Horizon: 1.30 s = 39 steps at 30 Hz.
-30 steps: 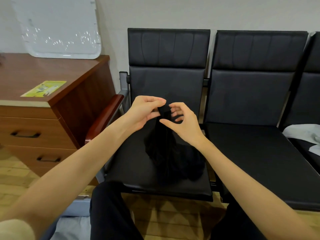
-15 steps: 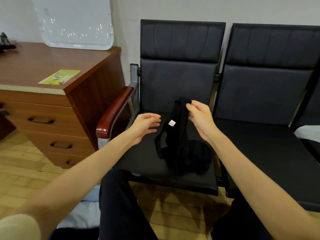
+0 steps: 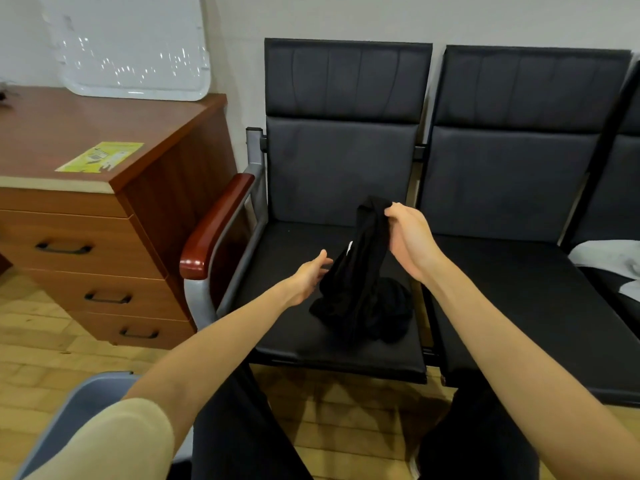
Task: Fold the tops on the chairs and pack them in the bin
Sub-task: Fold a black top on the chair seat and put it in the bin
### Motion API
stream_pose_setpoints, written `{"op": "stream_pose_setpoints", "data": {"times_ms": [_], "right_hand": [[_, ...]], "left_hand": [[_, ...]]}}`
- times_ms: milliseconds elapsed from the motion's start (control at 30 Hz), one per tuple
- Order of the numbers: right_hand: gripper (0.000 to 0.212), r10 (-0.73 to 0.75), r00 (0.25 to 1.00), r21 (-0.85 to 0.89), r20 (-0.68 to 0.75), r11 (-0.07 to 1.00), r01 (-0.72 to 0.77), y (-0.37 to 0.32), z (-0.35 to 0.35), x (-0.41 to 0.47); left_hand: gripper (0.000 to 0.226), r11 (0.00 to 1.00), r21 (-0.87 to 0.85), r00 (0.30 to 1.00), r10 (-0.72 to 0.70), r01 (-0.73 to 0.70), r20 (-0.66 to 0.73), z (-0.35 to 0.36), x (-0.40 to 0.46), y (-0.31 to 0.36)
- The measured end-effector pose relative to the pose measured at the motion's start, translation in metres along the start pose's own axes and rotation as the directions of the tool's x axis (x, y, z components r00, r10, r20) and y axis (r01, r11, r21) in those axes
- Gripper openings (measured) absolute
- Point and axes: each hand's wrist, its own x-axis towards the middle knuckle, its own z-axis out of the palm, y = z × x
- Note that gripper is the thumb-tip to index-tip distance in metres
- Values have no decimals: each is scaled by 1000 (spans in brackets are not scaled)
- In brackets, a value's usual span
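A black top (image 3: pixel 360 282) hangs bunched over the left black chair (image 3: pixel 311 334), its lower part heaped on the seat. My right hand (image 3: pixel 407 237) pinches the top's upper end and holds it up. My left hand (image 3: pixel 310 273) reaches to the hanging cloth from the left, fingers straight, at its edge; whether it touches is unclear. A small white label shows on the cloth. A pale garment (image 3: pixel 609 261) lies on the chair at the far right. A grey-blue bin (image 3: pixel 72 414) shows partly at the lower left, by my knee.
A wooden drawer unit (image 3: pixel 104 237) stands left of the chairs, with a yellow leaflet (image 3: pixel 100 156) and a clear plastic lid (image 3: pixel 135 46) leaning on the wall. The chair's wooden armrest (image 3: pixel 214 226) lies between. The middle chair (image 3: pixel 519 306) holds nothing. My dark-trousered legs fill the bottom.
My left hand let go of the top's upper end and dropped lower beside the cloth. My right hand kept its hold and lifted the top. The view shifted left.
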Motion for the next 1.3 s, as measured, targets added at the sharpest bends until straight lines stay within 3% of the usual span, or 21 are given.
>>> {"op": "stream_pose_setpoints", "data": {"times_ms": [100, 200, 333, 567, 667, 733, 833, 933, 1167, 1233, 1300], "right_hand": [[25, 43, 999, 75, -13, 996, -42, -4, -7, -2], [6, 50, 995, 81, -86, 996, -43, -3, -17, -3], [21, 16, 985, 73, -169, 997, -4, 4, -36, 0], [19, 107, 986, 155, -127, 984, -87, 19, -58, -3], [24, 77, 995, 103, -68, 992, -70, 26, -66, -4], [26, 71, 997, 67, -43, 995, -68, 26, -71, -5], [30, 37, 999, -52, 24, 998, -36, 22, -77, -12], [31, 5, 998, -149, 59, 989, 4, 17, -83, -17], [27, 26, 992, -194, 127, 981, -1, 19, -93, -18], [28, -6, 997, -331, 79, 943, 32, 26, -94, -17], [29, -126, 992, -608, -23, 789, 87, 37, -94, -13]], "left_hand": [[68, 997, -30, 992, -71, 75, 104, 9, 6, -5], [71, 993, -25, 968, -105, 114, 228, 13, 9, -8], [39, 983, -126, 947, -91, 135, 307, 13, -5, -3], [21, 919, -393, 992, 58, -9, 113, -10, -38, 21], [12, 814, -575, 988, 144, -85, 58, -22, -46, 37], [24, 739, -650, 969, 248, -177, 19, -32, -50, 47], [42, 725, -619, 933, 358, -304, -39, -43, -56, 59], [43, 741, -551, 917, 378, -383, -128, -50, -62, 66], [38, 747, -491, 893, 375, -449, -247, -51, -76, 77], [35, 751, -457, 879, 408, -477, -246, -45, -81, 79], [34, 750, -428, 863, 452, -505, -225, -39, -86, 83]]}}
